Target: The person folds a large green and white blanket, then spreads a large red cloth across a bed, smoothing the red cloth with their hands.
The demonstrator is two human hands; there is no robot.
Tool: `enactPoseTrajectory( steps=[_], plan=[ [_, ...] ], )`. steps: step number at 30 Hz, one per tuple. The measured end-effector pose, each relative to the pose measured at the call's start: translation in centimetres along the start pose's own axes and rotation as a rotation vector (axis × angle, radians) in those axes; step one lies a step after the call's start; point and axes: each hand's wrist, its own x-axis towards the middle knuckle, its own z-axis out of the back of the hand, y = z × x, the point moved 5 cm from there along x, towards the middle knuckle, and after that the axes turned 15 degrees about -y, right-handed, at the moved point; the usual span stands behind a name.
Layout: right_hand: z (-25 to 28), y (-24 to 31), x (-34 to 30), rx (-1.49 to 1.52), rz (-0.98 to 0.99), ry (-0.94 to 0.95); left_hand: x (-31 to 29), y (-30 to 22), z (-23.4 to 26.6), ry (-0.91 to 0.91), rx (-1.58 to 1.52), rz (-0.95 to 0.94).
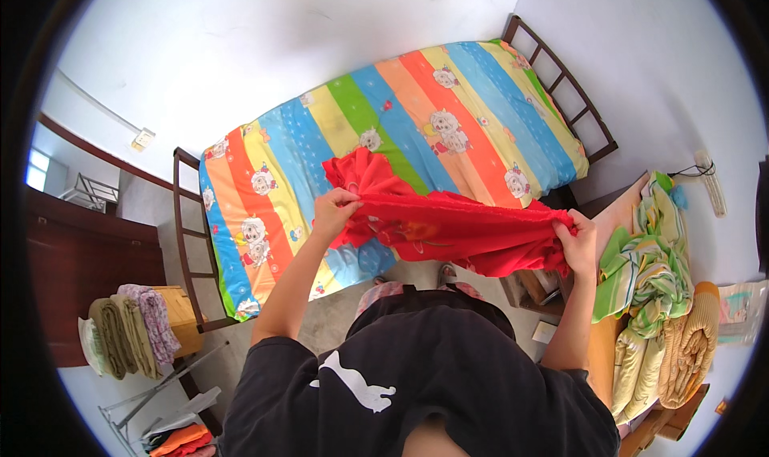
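Observation:
A red cloth (473, 231) with a faint pattern is stretched between my two hands in front of me. My left hand (335, 213) pinches its edge near the left end, and a bunched part of the cloth rises behind that hand. At the other end my right hand (578, 245) is closed on the cloth, thumb on top. Some of the fabric hangs down in folds between them. Behind the cloth lies a bed with a striped, cartoon-printed cover (404, 124), partly hidden by the red fabric.
Brown metal rails (188, 241) bound the bed's ends. To the right, a green-striped cloth heap (645, 273) and a rolled tan quilt (690, 341) sit on a table. Folded textiles (128, 329) rest by a wooden box (183, 317) at left, above a folding rack (152, 393).

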Motion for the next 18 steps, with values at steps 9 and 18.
enactPoseTrajectory(
  steps=[9, 18],
  plan=[
    [0.1, 0.5, 1.1, 0.205, -0.159, -0.05, -1.2, -5.1, 2.8, 0.289, 0.119, -0.173],
    [2.9, 2.5, 5.9, 0.647, -0.228, -0.391, 1.5, -18.9, 6.7, 0.141, -0.002, -0.199]
  ],
)
